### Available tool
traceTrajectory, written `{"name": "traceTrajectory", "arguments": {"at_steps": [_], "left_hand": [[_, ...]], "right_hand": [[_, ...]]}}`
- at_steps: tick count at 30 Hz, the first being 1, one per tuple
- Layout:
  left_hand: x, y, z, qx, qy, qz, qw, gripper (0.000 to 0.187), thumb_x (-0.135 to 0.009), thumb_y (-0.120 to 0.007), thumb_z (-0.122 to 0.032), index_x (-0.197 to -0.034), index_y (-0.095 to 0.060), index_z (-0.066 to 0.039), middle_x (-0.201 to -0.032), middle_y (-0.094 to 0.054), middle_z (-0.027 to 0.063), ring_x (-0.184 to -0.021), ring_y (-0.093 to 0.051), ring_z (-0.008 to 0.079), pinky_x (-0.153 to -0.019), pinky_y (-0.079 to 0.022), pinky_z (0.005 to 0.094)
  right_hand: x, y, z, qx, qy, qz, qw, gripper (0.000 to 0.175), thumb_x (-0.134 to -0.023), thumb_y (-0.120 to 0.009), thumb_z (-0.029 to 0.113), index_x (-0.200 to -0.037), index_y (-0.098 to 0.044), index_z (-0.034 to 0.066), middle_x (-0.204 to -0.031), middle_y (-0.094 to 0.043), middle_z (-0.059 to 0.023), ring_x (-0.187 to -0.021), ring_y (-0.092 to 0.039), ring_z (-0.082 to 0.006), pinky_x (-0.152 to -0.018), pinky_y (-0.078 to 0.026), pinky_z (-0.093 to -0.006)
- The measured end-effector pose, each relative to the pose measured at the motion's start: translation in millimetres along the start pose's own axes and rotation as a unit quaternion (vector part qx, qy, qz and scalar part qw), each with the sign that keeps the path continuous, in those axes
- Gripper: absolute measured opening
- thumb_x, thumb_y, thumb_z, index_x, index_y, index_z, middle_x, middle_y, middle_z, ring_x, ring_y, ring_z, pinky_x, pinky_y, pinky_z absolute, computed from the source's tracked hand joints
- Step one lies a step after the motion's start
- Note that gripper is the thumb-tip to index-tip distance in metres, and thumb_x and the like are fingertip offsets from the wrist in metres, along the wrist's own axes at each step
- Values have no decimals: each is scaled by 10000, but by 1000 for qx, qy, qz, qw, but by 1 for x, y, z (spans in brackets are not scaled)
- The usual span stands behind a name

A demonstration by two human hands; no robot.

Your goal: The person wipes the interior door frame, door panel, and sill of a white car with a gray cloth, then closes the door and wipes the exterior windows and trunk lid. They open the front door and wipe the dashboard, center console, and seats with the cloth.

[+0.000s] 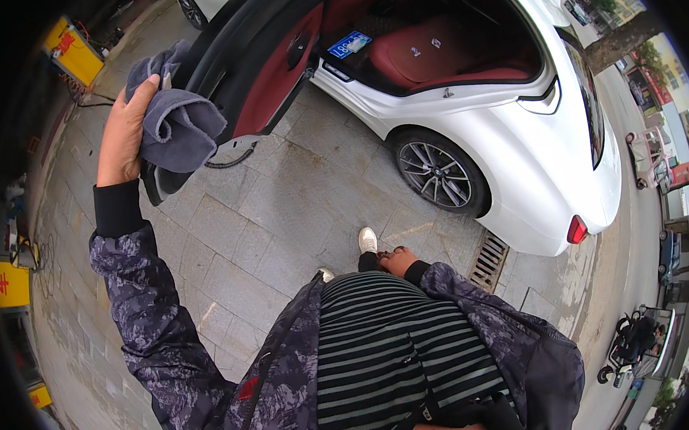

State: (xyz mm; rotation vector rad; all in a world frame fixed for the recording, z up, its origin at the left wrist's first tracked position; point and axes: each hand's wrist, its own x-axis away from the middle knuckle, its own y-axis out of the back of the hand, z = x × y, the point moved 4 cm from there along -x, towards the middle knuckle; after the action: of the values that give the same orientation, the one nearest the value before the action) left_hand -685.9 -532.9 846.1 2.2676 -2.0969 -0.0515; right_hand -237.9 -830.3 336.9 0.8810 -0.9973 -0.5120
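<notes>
My left hand (pixel 122 136) is raised far out to the left, its thumb pressing a folded grey microfibre cloth (pixel 179 130). The cloth hangs in loose folds at the edge of an open car door (pixel 278 61) with a dark red inner panel; I cannot tell whether it touches the door. Low in front of my body is my right hand (pixel 398 261), fingers bent. Something small and dark shows at its fingertips, too unclear to name. The white car (pixel 492 131) stands before me, with red seats (pixel 423 53) visible through the doorway.
A blue licence plate (pixel 344 44) lies on the car's floor. The rear wheel (pixel 436 172) stands near a metal drain grate (pixel 489 260) in the grey paving (pixel 262 202). Yellow boxes (pixel 74 51) and hoses line the left. A tree trunk (pixel 622 43) and parked vehicles are at right.
</notes>
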Motion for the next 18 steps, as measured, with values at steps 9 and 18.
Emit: {"name": "traceTrajectory", "arguments": {"at_steps": [9,18], "left_hand": [[107,-115,87,134,-137,76,979,387,-1024,-750,-208,-1309,-650,35,-1142,-739,54,-993,-672,102,-890,-548,266],[186,-84,312,267,244,-19,932,290,-1027,-714,-233,-1203,-676,-6,-1080,-719,45,-926,-696,152,-834,-560,326]], "right_hand": [[30,1,28,53,-23,31,998,274,-1023,-542,289,-1196,-715,166,-1288,-728,-136,-1215,-683,-356,-1062,-484,-516],[61,-7,26,12,-88,26,996,326,-1014,-552,315,-1271,-713,196,-1245,-750,-107,-1180,-687,-355,-1021,-507,-527]]}}
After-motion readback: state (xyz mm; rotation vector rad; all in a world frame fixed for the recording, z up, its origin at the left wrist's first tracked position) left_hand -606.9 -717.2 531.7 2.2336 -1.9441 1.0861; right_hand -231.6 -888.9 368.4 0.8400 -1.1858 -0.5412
